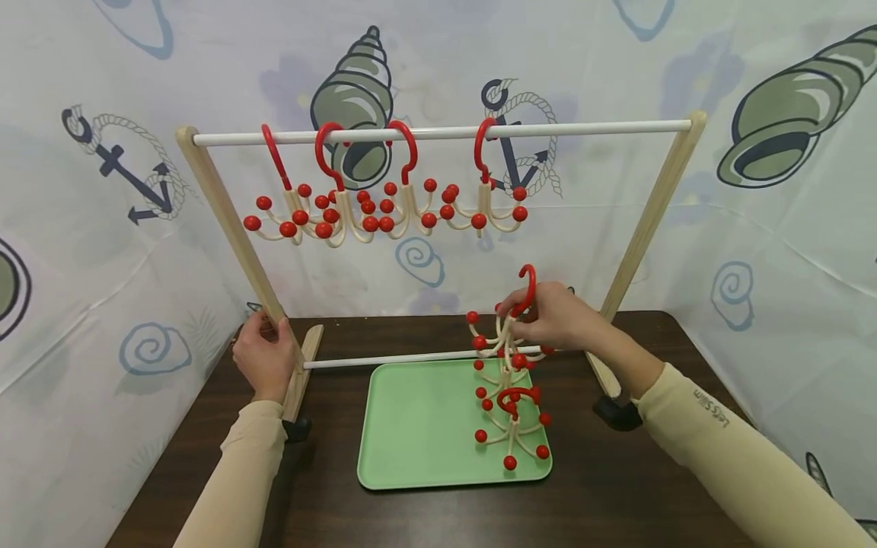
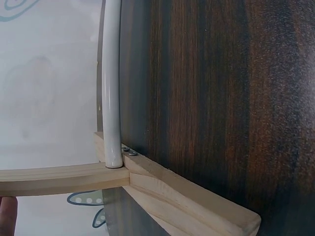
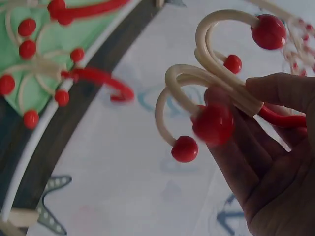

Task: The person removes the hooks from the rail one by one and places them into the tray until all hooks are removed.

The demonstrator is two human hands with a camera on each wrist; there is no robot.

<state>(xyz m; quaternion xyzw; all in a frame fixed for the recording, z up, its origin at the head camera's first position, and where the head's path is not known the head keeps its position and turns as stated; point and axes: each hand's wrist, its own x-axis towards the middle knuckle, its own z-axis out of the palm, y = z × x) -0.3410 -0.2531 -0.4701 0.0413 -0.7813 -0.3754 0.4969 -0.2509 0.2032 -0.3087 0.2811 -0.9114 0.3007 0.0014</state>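
My right hand (image 1: 551,316) pinches a cream octopus-style hanger (image 1: 505,332) with red ball tips, just under its red hook, over the right part of a green tray (image 1: 425,426). In the right wrist view, thumb and fingers of the right hand (image 3: 266,162) grip the stem of this hanger (image 3: 236,93), its curved arms fanning out beyond them. Below it on the tray lie more such hangers (image 1: 512,434). My left hand (image 1: 263,358) grips the left wooden post (image 1: 236,236) of a rack low down; a fingertip (image 2: 7,216) shows against the post in the left wrist view.
Several matching hangers (image 1: 484,202) hang by red hooks from the white top rod (image 1: 589,129), mostly toward its left and middle. A lower white rod (image 1: 390,358) crosses behind the tray. The rack's wooden feet (image 1: 311,350) stand on a dark wooden table (image 1: 329,502).
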